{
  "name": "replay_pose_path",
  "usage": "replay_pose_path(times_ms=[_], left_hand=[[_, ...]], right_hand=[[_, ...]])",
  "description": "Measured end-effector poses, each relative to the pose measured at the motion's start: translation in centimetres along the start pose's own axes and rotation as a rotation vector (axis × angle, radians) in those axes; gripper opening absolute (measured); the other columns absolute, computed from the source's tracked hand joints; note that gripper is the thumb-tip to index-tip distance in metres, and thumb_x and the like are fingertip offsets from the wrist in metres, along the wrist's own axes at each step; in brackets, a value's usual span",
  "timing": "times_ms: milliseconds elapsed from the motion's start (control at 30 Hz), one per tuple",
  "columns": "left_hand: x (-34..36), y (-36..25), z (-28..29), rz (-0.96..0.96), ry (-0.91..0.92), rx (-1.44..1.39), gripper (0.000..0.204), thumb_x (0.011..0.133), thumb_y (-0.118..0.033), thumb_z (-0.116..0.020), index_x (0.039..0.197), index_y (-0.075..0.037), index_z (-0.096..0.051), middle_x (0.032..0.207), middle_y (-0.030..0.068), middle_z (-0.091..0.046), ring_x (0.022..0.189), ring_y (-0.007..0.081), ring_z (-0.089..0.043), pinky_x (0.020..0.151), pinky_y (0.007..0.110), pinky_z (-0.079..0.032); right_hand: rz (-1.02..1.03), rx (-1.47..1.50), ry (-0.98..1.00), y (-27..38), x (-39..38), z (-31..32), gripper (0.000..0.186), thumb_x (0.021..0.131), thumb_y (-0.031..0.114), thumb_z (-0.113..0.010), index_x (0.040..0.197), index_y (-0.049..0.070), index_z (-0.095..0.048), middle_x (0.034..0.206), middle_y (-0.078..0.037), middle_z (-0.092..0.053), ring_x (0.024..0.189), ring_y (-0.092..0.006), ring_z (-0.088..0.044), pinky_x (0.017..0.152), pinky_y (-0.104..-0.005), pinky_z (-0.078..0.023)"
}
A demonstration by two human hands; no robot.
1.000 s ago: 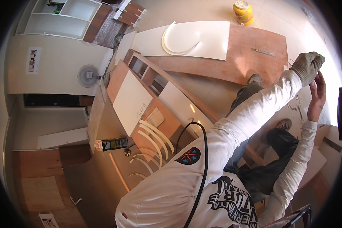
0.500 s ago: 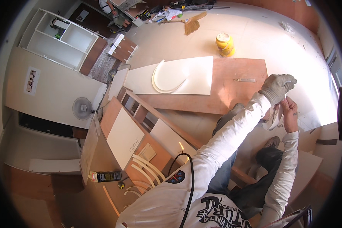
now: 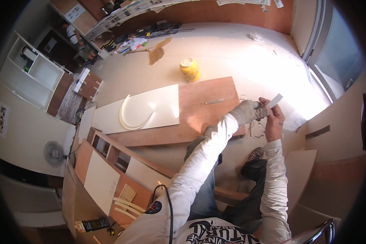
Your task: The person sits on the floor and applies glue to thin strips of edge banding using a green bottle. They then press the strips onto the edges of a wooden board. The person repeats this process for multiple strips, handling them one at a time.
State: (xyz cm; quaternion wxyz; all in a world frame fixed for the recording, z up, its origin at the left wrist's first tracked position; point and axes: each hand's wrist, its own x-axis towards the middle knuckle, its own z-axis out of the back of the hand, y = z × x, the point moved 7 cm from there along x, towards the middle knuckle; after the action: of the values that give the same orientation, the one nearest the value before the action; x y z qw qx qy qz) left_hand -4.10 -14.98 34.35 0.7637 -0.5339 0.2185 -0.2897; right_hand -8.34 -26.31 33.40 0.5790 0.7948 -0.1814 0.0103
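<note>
The gloved left hand point(image 3: 248, 112) and bare right hand point(image 3: 274, 120) meet in mid-air beyond the right edge of a reddish-brown board point(image 3: 209, 90). The right hand pinches a short white strip point(image 3: 275, 100), its free end poking up; the gloved fingers curl in close, but whether they pinch it too cannot be told. The strip could slip or crease, I judge, because thick glove fabric dulls the feel and one end is unsupported. An elbow dropping could knock the slim tool point(image 3: 214, 101) near that right edge.

On the board's left part lies a white panel point(image 3: 160, 105), carrying a curved pale strip point(image 3: 123, 116). Beyond the far edge, a yellow bucket point(image 3: 190, 70) and a broom point(image 3: 155, 51) sit on the sunlit floor point(image 3: 227, 53); another person point(image 3: 75, 38) stands at far left.
</note>
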Motion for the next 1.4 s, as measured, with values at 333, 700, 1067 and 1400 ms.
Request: replay_pose_path(times_ms=[333, 700, 1067, 1400], left_hand=[[-0.8, -0.9, 0.3, 0.001, 0.088, 0.268, 0.033, 0.077, -0.034, -0.073, 0.093, -0.005, -0.071, 0.080, 0.0133, -0.069, 0.075, 0.0211, -0.067, 0.071, 0.032, -0.050], [-0.8, -0.8, 0.1, 0.034, 0.005, 0.141, 0.036, 0.086, -0.041, -0.061, 0.077, -0.008, -0.073, 0.068, 0.0061, -0.070, 0.070, 0.0173, -0.067, 0.070, 0.031, -0.053], [0.5, -1.7, 0.6, 0.100, -0.108, -0.383, 0.012, 0.084, -0.012, -0.066, 0.086, -0.001, -0.071, 0.073, 0.0119, -0.070, 0.059, 0.0169, -0.065, 0.051, 0.030, -0.052], [0.8, -1.3, 0.6, 0.189, -0.125, -0.642, 0.013, 0.085, -0.007, -0.063, 0.092, 0.004, -0.067, 0.075, 0.0164, -0.067, 0.058, 0.0234, -0.066, 0.048, 0.035, -0.057]], right_hand=[[0.033, -0.079, 0.130, 1.4, -1.0, -0.3, 0.028, 0.083, 0.013, -0.065, 0.107, -0.003, -0.064, 0.126, -0.016, -0.059, 0.119, -0.0257, -0.052, 0.104, -0.0398, -0.036], [0.052, -0.210, 0.098, 2.5, -1.4, -1.9, 0.035, 0.093, 0.028, -0.059, 0.109, -0.002, -0.066, 0.103, -0.008, -0.068, 0.074, -0.0108, -0.057, 0.065, -0.0245, -0.045], [0.420, -0.122, -0.084, 11.3, -4.5, -3.0, 0.030, 0.100, 0.018, -0.046, 0.096, -0.006, -0.062, 0.102, -0.018, -0.066, 0.105, -0.0314, -0.061, 0.098, -0.0428, -0.044], [0.716, -0.071, 0.037, 16.9, -6.2, -3.0, 0.039, 0.102, 0.026, -0.040, 0.106, -0.005, -0.063, 0.115, -0.022, -0.063, 0.115, -0.0380, -0.056, 0.107, -0.0521, -0.035]])
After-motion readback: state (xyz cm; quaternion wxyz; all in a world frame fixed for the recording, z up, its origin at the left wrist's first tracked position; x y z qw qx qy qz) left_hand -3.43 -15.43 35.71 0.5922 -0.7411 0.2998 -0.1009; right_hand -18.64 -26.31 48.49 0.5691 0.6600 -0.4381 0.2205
